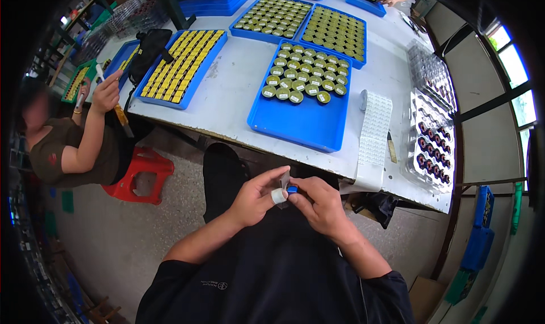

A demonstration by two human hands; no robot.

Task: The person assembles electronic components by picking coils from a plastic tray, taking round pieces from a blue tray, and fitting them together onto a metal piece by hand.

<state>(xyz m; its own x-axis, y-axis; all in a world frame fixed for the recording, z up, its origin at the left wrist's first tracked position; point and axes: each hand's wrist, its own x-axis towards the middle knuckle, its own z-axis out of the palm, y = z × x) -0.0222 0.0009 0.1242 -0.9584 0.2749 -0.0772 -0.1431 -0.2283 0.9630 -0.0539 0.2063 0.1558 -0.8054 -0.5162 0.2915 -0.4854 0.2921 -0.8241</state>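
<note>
Both hands meet in front of my body, just off the table's near edge. My left hand (252, 200), with white wrapping (279, 196) on the thumb, pinches a thin greyish flat piece (284, 178). My right hand (321, 203) closes its fingertips on a small blue object (292, 189) right beside that piece. Fingers hide most of both, so their exact kind does not show. Beyond the hands, a blue tray (298, 126) holds rows of small round olive-topped pieces with white labels; its near part is bare blue.
A strip of white label stickers (374, 134) hangs over the table's near edge, a knife (392, 148) beside it. Clear plastic trays (417, 117) with dark round pieces stand right. Left are a tray of yellow boxes (184, 68), a red stool (149, 173) and a seated person (74, 142).
</note>
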